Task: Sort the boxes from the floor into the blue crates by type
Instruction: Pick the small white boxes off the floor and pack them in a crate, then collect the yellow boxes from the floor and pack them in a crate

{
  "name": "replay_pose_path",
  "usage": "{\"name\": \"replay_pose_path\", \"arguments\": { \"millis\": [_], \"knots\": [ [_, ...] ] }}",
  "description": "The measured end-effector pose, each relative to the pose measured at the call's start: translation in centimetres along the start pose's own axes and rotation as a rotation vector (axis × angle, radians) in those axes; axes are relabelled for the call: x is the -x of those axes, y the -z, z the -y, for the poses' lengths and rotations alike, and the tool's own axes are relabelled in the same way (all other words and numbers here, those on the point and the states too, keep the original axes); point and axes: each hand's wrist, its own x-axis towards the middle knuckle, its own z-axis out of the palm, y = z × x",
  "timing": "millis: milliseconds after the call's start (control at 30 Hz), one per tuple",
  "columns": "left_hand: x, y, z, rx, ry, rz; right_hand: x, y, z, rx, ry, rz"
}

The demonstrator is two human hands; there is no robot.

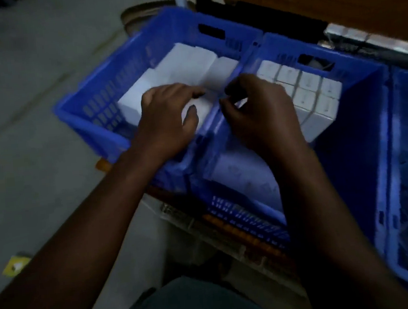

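The left hand [167, 118] rests spread on a white box [199, 106] inside the left blue crate [89, 115], likely seating it among its kind — the right hand [256, 109], curled at the shared crate wall, pinches that box's edge, probably steadying it.

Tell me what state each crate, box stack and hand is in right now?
Left crate: holds loose white boxes.
Middle crate: partly filled.
Small white boxes: packed in a neat block.
Right crate: no boxes visible.
Left hand: resting on a box.
Right hand: fingers curled, contents unclear.
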Motion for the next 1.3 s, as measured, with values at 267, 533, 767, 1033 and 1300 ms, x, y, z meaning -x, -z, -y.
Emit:
{"name": "replay_pose_path", "arguments": {
  "millis": [267,533,767,1033,1300],
  "knots": [
    [16.9,11.7,4.9,-0.237,0.327,-0.135,6.3,-9.5,13.3,-0.156,0.317,0.217],
    [43.4,22.7,8.4,-0.145,0.807,-0.287,20.3,-23.3,28.6,-0.372,0.620,0.686],
    [65.9,25.4,8.1,-0.109,1.410,-0.391,33.8,-36.4,37.0,-0.392,0.648,1.122],
    [77.5,22.8,8.7,0.017,1.943,-0.368,42.2,-47.7,43.0,-0.129,0.821,1.414],
    [83.2,21.4,19.5,0.126,2.173,-0.319,48.1,-63.6,46.9,-0.004,0.801,1.602]
  ]
}}
